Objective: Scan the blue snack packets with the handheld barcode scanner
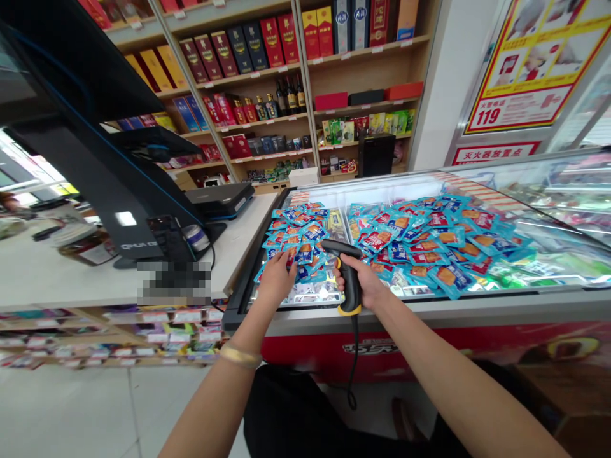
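Note:
My right hand (359, 278) is wrapped round the grip of a black and yellow barcode scanner (352, 289). The scanner's head points left, over the left-hand pile, and its cable hangs down in front of the freezer. Over the near part of that pile is my left hand (277, 280), with a reddish snack packet (291, 257) between its thumb and fingers; the fingertips are partly hidden. The left-hand pile of blue snack packets (312, 232) lies on the freezer's glass top. A wider pile of like packets (420, 238) spreads to the right of the scanner.
The chest freezer (324, 323) spans the front, with a grey rim. At left, a white counter (238, 245) carries a black checkout terminal (114, 184) and a lidded tub (88, 245). Shelves of boxes and bottles (286, 95) stand behind. A cardboard box (568, 401) sits at lower right.

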Demonstrator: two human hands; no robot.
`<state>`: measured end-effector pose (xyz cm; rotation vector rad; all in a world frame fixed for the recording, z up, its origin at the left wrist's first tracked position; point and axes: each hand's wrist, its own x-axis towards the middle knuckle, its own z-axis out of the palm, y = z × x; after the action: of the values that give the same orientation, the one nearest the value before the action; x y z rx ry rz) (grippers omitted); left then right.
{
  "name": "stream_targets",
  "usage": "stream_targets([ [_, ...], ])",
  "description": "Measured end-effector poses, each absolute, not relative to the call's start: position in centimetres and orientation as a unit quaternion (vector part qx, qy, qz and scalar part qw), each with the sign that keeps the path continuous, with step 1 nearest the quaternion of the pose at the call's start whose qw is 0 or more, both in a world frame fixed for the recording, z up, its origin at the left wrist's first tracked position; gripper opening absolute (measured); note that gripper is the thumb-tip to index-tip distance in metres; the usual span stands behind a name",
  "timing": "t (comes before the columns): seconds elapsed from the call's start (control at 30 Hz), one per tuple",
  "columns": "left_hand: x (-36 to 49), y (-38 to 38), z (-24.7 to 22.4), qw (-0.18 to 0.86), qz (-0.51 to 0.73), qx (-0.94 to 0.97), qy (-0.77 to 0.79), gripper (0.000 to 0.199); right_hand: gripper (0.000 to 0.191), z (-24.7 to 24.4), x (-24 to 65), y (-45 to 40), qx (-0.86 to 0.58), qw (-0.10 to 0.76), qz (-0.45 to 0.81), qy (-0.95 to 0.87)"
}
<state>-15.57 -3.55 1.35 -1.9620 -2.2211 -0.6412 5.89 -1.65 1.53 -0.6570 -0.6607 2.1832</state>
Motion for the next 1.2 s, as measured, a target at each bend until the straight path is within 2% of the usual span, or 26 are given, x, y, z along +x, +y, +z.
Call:
stream_targets([
  [0.13, -16.5, -4.6, 1.8, 0.071, -0.282, -0.596, -0.749, 0.037, 0.017, 1.4, 5.5, -1.9, -0.252, 0.367, 0.854, -0.269],
  [0.23, -16.3, -5.2, 1.8, 0.079, -0.406, -0.508, -0.755, 0.036, 0.018, 1.4, 5.7, -2.1, -0.257, 0.368, 0.852, -0.270],
  [0.33, -14.6, -5.0, 1.1, -0.039, -0.565, -0.454, -0.688, 0.039, 0.018, 1.5, 5.8, -2.4, -0.256, 0.363, 0.850, -0.283],
  [0.43, -12.3, -4.8, 0.1, -0.136, -0.632, -0.455, -0.613, 0.041, 0.018, 1.5, 5.9, -2.8, -0.255, 0.362, 0.845, -0.299],
  [0.63, -10.6, -5.3, 0.0, -0.070, -0.587, -0.533, -0.605, 0.046, 0.019, 1.5, 5.9, -3.1, -0.258, 0.363, 0.837, -0.318],
  [0.83, -10.6, -5.6, -0.1, -0.136, -0.548, -0.558, -0.608, 0.047, 0.022, 1.5, 5.9, -3.1, -0.238, 0.377, 0.834, -0.326],
  [1.07, -10.9, -5.8, 0.0, -0.065, -0.508, -0.582, -0.632, 0.047, 0.023, 1.6, 5.9, -3.1, -0.237, 0.379, 0.837, -0.315],
  [1.2, -10.5, -5.8, 0.3, -0.032, -0.495, -0.590, -0.637, 0.048, 0.023, 1.5, 7.1, -2.9, -0.231, 0.409, 0.840, -0.271],
])
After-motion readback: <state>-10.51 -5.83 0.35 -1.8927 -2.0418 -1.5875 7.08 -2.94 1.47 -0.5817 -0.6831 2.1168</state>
